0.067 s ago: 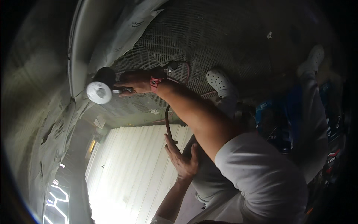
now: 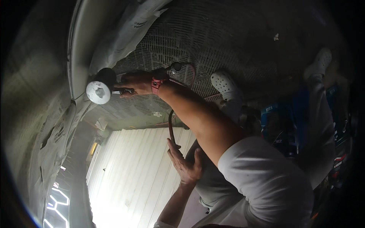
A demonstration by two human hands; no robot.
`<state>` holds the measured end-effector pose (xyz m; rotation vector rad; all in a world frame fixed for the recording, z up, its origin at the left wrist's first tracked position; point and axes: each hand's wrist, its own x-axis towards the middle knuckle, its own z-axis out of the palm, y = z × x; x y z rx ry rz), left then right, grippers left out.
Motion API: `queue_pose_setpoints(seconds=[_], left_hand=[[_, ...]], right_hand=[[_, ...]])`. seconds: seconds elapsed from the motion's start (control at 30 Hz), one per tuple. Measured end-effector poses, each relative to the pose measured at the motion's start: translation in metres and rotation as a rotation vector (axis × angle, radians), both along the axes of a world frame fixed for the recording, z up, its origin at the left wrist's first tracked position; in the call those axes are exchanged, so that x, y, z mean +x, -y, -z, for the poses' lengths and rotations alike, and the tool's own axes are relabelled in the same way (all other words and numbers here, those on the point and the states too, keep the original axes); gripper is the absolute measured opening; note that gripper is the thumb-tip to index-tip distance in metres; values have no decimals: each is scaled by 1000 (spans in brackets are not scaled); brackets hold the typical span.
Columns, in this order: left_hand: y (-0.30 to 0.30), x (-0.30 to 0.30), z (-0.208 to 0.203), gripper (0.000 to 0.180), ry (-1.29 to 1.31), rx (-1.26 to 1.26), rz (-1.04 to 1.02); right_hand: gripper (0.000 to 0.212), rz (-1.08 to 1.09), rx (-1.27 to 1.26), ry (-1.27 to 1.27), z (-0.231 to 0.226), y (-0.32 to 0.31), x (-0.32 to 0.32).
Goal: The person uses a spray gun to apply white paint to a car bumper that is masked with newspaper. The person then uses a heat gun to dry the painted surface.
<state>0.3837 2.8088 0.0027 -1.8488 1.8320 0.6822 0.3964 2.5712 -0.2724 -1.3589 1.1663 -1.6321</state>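
Observation:
My right hand is closed round a spray gun, its arm stretched across the view with a red watch on the wrist. The gun carries a dark cup with a round whitish lid, close beside a grey vehicle panel. A reddish hose runs from a round fitting behind the hand. Lower down, my left hand is open, thumb apart from the fingers. A dark curved hose meets its fingertips; I cannot tell whether it touches them.
Masking sheet hangs along the panel, and more wrinkled sheeting covers the left side. A ribbed, dusty floor lies beyond. My pale clog stands there. Dark boxes sit at right, a white ribbed wall below.
The spray gun and its cup have shifted very slightly left, with my right hand. My left hand stays in nearly the same place.

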Motion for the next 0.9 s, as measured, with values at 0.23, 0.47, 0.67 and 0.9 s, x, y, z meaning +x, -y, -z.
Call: queue_pose_setpoints(seconds=[0.23,0.47,0.67,0.9], left_hand=[[-7,23,11,101,-36,-118,174],[5,-24,7,99,37,-77,129],[12,-79,5,95,45,-71,276],[4,-146,-2,99,105,-81,361]], right_hand=[[47,133,33,276,18,-20,-43],[31,473,62,362,21,-107,-152],[33,350,211,804,38,-158,-256],[55,732,45,616,-6,-206,-449]])
